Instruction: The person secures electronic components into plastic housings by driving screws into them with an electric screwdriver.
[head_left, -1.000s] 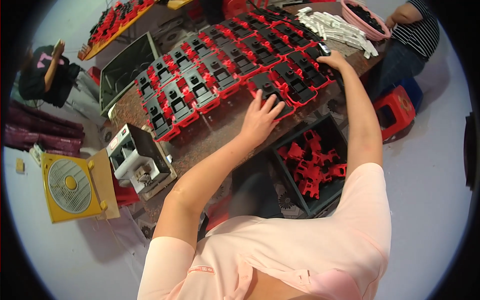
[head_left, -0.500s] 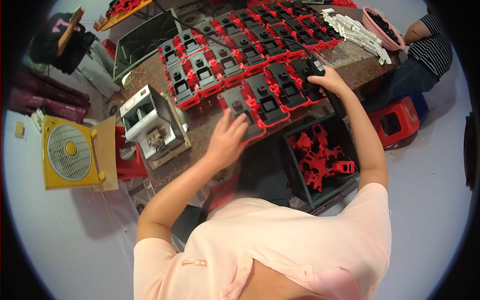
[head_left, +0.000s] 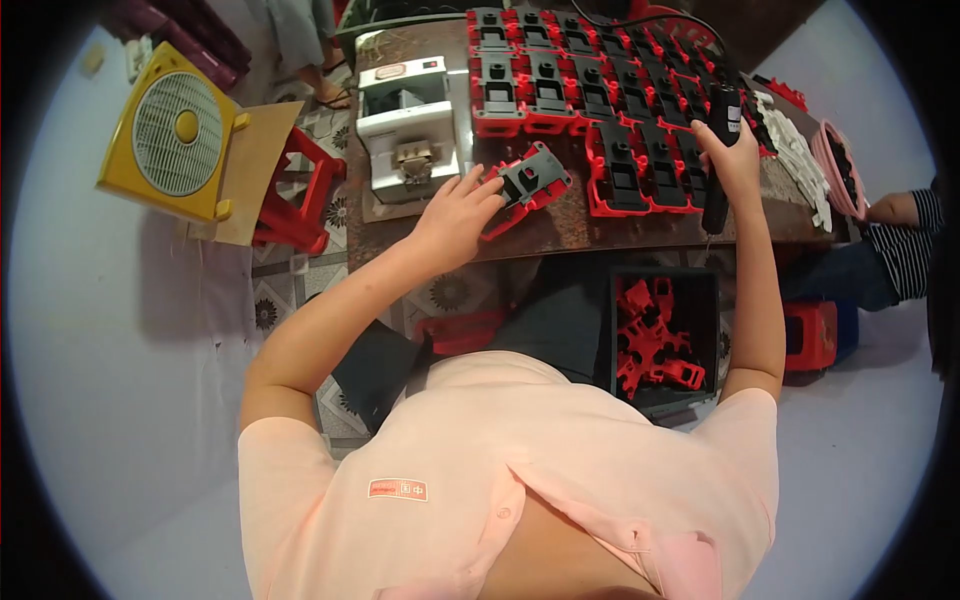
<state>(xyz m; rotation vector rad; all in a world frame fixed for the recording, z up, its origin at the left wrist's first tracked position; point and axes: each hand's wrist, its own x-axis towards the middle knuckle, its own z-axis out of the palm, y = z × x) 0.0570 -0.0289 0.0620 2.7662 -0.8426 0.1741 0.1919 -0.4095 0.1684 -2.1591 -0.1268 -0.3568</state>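
With my left hand I grip the near-left end of a red-and-black plastic housing. It sits askew at the table's front, apart from the rows, and my fingers hide part of that end. My right hand is wrapped round a black corded electric screwdriver, held upright by the right end of the front row. Several more red-and-black housings stand in close rows across the table. The screwdriver's lower tip is too small to make out.
A white machine stands left of the housings. Below the table edge is a dark crate of red plastic parts. White strips and a pink basket lie right, near another person's arm. A yellow fan stands left.
The front row's leftmost housing has come away to the left and turned, with my left hand on it. My right hand still holds the screwdriver. The whole view has swung round.
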